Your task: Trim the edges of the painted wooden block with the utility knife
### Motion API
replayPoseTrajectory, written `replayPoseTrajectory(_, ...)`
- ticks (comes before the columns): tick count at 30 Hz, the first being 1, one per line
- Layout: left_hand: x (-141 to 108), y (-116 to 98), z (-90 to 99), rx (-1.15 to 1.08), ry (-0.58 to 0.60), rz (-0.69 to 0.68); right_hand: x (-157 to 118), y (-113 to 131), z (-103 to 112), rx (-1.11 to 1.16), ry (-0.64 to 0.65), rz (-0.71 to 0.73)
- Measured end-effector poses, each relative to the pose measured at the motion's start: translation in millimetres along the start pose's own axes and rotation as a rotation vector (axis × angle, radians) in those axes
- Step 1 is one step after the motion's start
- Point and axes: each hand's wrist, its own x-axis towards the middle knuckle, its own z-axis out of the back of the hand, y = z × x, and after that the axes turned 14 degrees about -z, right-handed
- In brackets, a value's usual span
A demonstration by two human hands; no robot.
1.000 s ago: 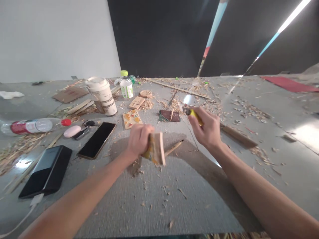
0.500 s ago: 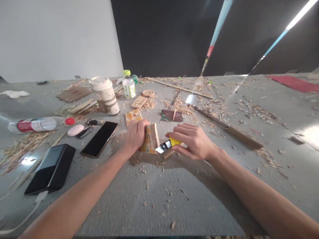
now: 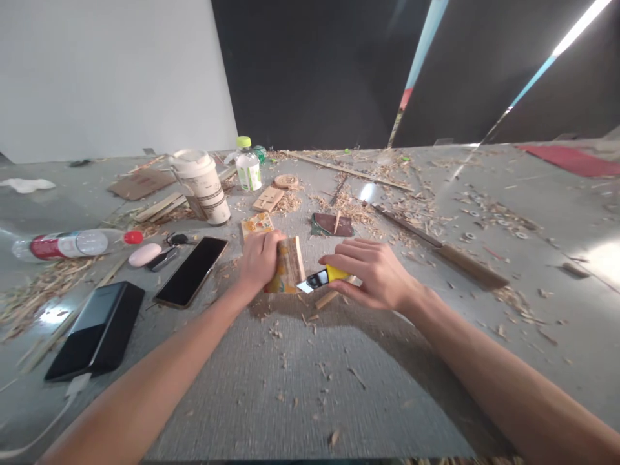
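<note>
My left hand [image 3: 259,259] is closed around a small wooden block [image 3: 289,266] with a patterned yellow face, held on edge on the grey table. In my right hand [image 3: 372,274] is a yellow utility knife [image 3: 334,274], gripped with the fingers over its handle. Its bright blade points left and meets, or nearly meets, the block's lower right edge. A small wood strip [image 3: 327,299] lies just under the knife. Behind my left hand rests a flat yellow patterned piece [image 3: 256,223]. Beyond the gap between the hands lies a dark red and green piece [image 3: 332,225] with a wood sliver on it.
On the left lie a phone [image 3: 192,271], a black power bank [image 3: 97,329] with a cable and a plastic bottle [image 3: 92,244]. A paper cup [image 3: 206,187] and a green-capped bottle [image 3: 248,169] stand behind. A long wooden-handled tool [image 3: 469,266] lies right, among shavings.
The block has turned slightly in my left hand and shifted a little left. The knife has moved a little left with it. The whole view has shifted slightly.
</note>
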Motion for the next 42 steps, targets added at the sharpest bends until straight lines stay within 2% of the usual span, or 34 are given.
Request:
replayPoseTrajectory(5, 2.0, -8.0, 3.6, -0.029, -0.034, 0.002, 0.1, -2.1, 1.6, -0.011, 0.017, 0.020)
replayPoseTrajectory(10, 1.2, -19.0, 8.6, 0.021, 0.029, -0.056, 0.0, 0.0, 3.7, -0.183, -0.143, 0.063)
replayPoseTrajectory(16, -4.5, -35.8, 1.9, 0.045, 0.113, -0.171, -1.6, -21.0, 16.1, -0.217, -0.421, -0.203)
replayPoseTrajectory(18, -5.2, -35.7, 0.4, 0.063, 0.099, -0.171, -2.7, -26.6, 19.6, -0.194, -0.437, -0.234)
replayPoseTrajectory(20, -4.9, -30.9, 0.1, 0.075, 0.066, -0.146, -3.2, -26.3, 19.1, -0.144, -0.366, -0.190)
replayPoseTrajectory(23, -3.4, -19.1, 0.6, 0.115, 0.040, -0.131, -2.6, -17.8, 11.8, -0.032, -0.187, -0.087)
replayPoseTrajectory(27, -0.9, -6.3, 1.7, 0.124, 0.027, -0.087, -1.4, -7.6, 2.3, 0.071, -0.009, -0.048)
replayPoseTrajectory(30, 1.2, -3.2, 2.6, 0.081, 0.002, -0.002, -1.1, -5.5, 0.7, 0.072, 0.081, -0.029)
replayPoseTrajectory(33, 3.5, -6.9, 3.5, 0.076, 0.009, 0.054, -1.1, -6.3, 1.2, 0.056, 0.116, -0.020)
replayPoseTrajectory(35, 4.2, -13.5, 3.5, 0.080, 0.040, 0.079, -1.2, -7.4, 2.0, 0.016, 0.085, -0.009)
replayPoseTrajectory(37, 3.4, -22.3, 2.5, 0.075, 0.091, 0.066, -0.9, -8.8, 3.9, -0.030, -0.009, -0.008)
replayPoseTrajectory(42, -2.6, -38.0, -0.7, 0.049, 0.155, -0.102, 0.2, -14.6, 13.8, -0.104, -0.288, -0.151)
